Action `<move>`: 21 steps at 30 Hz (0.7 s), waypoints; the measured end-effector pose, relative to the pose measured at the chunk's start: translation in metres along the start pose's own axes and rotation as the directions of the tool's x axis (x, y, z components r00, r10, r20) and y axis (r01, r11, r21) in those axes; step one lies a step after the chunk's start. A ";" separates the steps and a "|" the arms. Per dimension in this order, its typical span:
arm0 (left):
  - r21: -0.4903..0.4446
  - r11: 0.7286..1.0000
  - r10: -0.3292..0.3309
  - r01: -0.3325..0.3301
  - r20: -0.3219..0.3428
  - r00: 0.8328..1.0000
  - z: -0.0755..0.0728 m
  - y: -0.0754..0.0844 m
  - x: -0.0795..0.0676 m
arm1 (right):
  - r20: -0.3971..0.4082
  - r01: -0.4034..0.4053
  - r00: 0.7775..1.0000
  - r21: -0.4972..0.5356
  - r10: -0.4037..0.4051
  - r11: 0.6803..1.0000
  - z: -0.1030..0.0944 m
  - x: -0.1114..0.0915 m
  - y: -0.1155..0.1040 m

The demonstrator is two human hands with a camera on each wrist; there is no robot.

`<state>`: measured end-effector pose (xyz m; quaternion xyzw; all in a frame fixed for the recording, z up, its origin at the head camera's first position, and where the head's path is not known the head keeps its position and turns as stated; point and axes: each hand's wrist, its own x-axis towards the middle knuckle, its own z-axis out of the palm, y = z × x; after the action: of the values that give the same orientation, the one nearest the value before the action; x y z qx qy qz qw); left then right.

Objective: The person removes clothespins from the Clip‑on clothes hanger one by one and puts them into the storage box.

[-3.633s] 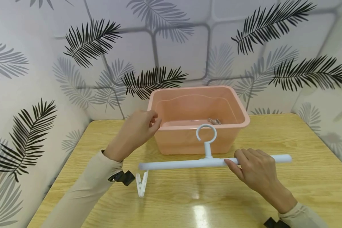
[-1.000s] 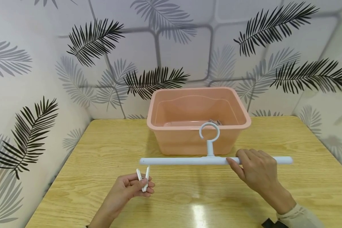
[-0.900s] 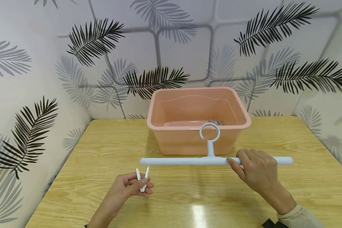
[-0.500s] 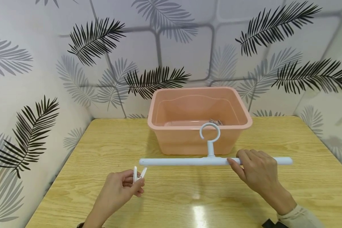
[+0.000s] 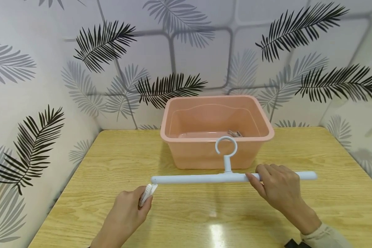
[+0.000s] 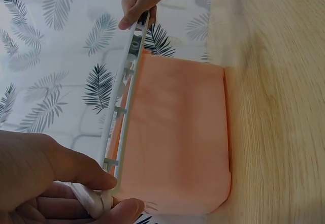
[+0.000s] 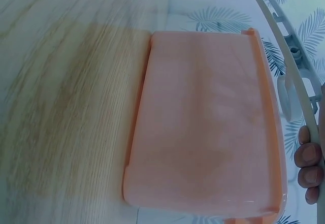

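Note:
My right hand [image 5: 279, 186] grips a pale blue clothes hanger [image 5: 201, 178], a straight bar with a ring-shaped hook, right of the hook. At the bar's left end, my left hand [image 5: 122, 210] pinches a white clip [image 5: 145, 195] between thumb and fingers. The clip's two legs are squeezed close together, its tip right at the bar's end. In the left wrist view the ribbed underside of the hanger [image 6: 121, 109] shows, with the clip [image 6: 90, 199] between thumb and fingers. Curled fingertips [image 7: 308, 155] hold the bar at the right edge of the right wrist view.
Behind the hanger a pink plastic basin [image 5: 217, 155] stands on the wooden table [image 5: 117, 151]. Small light-coloured clips [image 5: 234, 133] lie inside it at the right. A leaf-patterned backdrop [image 5: 198, 55] rises behind and at both sides.
The left hand came down from beside the basin's left rim and took hold of the clip at the bar's end. Its spread legs are now pressed together. The right hand keeps its grip.

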<state>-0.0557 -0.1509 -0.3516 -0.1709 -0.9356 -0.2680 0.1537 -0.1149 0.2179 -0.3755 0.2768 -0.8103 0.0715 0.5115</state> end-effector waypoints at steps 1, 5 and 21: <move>0.003 1.000 0.001 -0.001 -0.002 1.000 0.000 0.001 0.000 | -0.001 -0.002 1.000 -0.001 0.002 1.000 0.000 0.000 0.000; -0.002 1.000 -0.019 0.019 0.019 1.000 0.000 0.003 -0.001 | 0.002 -0.006 1.000 0.001 0.006 1.000 0.000 -0.002 0.001; 0.017 0.999 0.034 -0.033 -0.066 0.997 -0.003 -0.001 -0.014 | -0.018 0.017 1.000 0.017 -0.017 1.000 -0.002 0.006 -0.005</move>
<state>-0.0429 -0.1567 -0.3548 -0.1764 -0.9291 -0.2635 0.1902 -0.1129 0.2122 -0.3704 0.2873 -0.8028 0.0765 0.5169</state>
